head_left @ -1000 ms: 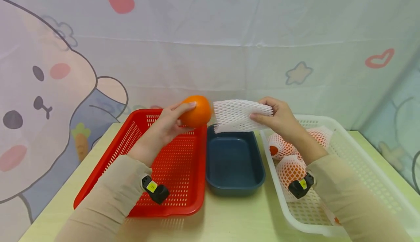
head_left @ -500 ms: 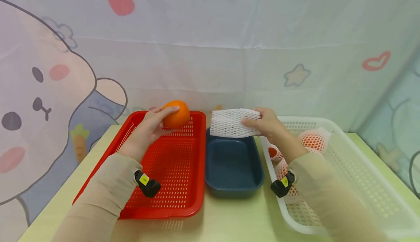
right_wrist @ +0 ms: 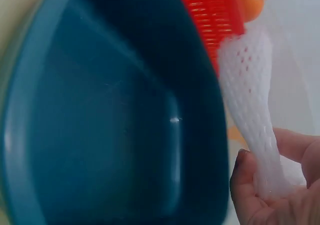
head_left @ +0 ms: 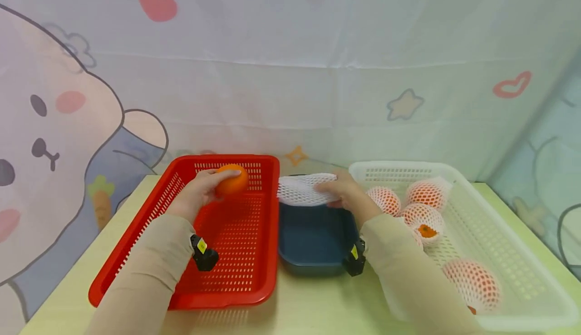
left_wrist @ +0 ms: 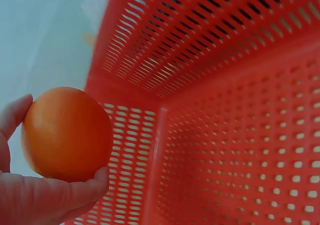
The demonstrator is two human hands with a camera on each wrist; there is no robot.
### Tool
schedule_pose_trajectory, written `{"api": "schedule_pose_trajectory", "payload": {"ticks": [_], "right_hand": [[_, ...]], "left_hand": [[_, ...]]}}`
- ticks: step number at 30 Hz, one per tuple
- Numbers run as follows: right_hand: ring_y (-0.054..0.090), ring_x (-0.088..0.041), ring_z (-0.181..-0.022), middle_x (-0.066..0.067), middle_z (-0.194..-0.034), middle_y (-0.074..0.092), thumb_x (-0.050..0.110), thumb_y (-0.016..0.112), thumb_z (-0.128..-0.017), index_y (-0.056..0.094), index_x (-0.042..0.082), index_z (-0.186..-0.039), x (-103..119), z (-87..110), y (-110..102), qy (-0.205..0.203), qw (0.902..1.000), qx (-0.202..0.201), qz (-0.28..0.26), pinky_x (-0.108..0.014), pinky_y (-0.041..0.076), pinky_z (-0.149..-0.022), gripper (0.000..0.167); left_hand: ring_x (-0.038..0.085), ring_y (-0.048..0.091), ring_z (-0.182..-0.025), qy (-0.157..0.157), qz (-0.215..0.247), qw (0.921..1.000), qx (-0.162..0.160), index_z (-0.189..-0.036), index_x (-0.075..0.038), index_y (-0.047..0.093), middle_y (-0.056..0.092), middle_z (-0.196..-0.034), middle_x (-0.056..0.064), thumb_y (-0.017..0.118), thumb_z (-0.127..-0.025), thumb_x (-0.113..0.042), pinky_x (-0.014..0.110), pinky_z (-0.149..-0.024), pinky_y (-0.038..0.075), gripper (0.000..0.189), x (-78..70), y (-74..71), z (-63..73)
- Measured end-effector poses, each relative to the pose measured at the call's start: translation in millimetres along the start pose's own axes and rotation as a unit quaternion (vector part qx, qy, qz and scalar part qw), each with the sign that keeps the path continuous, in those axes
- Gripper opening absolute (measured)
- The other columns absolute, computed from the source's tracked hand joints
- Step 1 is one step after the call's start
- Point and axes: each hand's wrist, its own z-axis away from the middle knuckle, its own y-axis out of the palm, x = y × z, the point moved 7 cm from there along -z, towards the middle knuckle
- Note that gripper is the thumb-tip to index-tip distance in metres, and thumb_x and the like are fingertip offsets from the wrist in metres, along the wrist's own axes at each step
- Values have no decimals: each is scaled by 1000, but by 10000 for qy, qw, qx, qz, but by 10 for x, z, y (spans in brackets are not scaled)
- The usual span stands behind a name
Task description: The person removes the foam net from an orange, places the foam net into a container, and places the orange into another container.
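Observation:
My left hand holds a smooth, bare orange inside the far end of the red perforated basket. In the left wrist view the thumb and fingers grip the orange from its sides, and the basket floor beneath shows bare mesh. My right hand pinches one end of a white foam net sleeve. The sleeve lies sideways over the far part of a dark blue tub, its free end pointing left. The right wrist view shows the limp sleeve beside the tub's rim.
At the right stands a white plastic basket with several orange fruits in foam nets. All three containers sit side by side on a pale wooden table. A printed cloth hangs behind them.
The left hand has moved left and down with the orange, from over the tub's left edge into the red basket. The right hand has brought the foam sleeve left and lower over the tub.

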Motion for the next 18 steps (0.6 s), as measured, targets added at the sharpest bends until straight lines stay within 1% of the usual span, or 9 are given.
{"api": "schedule_pose_trajectory", "payload": {"ticks": [3,6,7,9,12,13,15,17,18], "right_hand": [[53,-23,-87,-13,-108,52,4,65,-83,40,-3,-128,-66,-33,53,56,10000,-63,23,-46,50,-81,51],[49,-29,-97,-19,-118,46,3,63,-82,33,-4,-131,-68,-38,86,-55,9997,-60,222,-53,47,-85,58],[48,-30,-101,-20,-121,44,3,63,-82,29,-4,-134,-78,-31,89,-84,9995,-57,297,-54,47,-84,62],[46,-33,-107,-22,-126,41,5,64,-82,27,-4,-135,-83,-17,93,-174,9981,-50,590,-54,48,-82,65],[45,-37,-113,-25,-131,38,10,65,-82,28,-3,-136,-64,5,96,-323,9927,-71,1163,-54,50,-77,67],[44,-37,-115,-25,-132,38,11,65,-82,28,-3,-136,-47,11,95,-409,9896,-98,1377,-53,50,-79,67],[43,-38,-116,-26,-134,39,13,65,-82,32,-4,-135,-29,21,93,-495,9831,-126,1759,-53,49,-81,64],[43,-38,-117,-26,-134,40,13,65,-83,34,-4,-135,-19,31,93,-555,9778,-129,2016,-54,47,-84,62],[44,-38,-117,-26,-134,41,13,64,-83,35,-4,-134,-16,34,93,-577,9753,-124,2130,-54,47,-85,61]], "left_hand": [[21,47,-96,-63,-47,10000,-61,-122,-3,44,47,-112,6,66,-86,-29,33,-88,43,49,112,-14,-48],[24,45,-102,-186,-11,9997,-137,-128,-2,34,42,-117,7,66,-86,-29,35,-95,42,59,182,-15,-65],[25,45,-104,-234,25,9996,-130,-130,-2,32,41,-118,8,66,-86,-29,37,-97,41,61,201,0,-69],[26,43,-107,-265,76,9996,-90,-133,-2,25,38,-120,9,64,-87,-27,40,-100,39,66,225,33,-71],[28,42,-110,-260,247,9994,25,-136,-1,23,38,-122,11,62,-89,-25,44,-103,37,66,249,85,-82],[28,41,-112,-260,308,9992,54,-137,-2,23,39,-124,11,62,-89,-25,44,-103,36,66,258,100,-81],[29,40,-114,-241,255,9993,87,-137,-2,22,37,-126,13,61,-90,-25,45,-103,35,65,281,119,-82],[31,40,-116,-373,137,9992,89,-137,-4,22,36,-130,14,63,-88,-29,46,-103,36,68,328,137,-66],[31,40,-116,-442,77,9990,80,-136,-6,24,36,-130,13,66,-86,-32,47,-100,38,70,367,133,-78]]}}
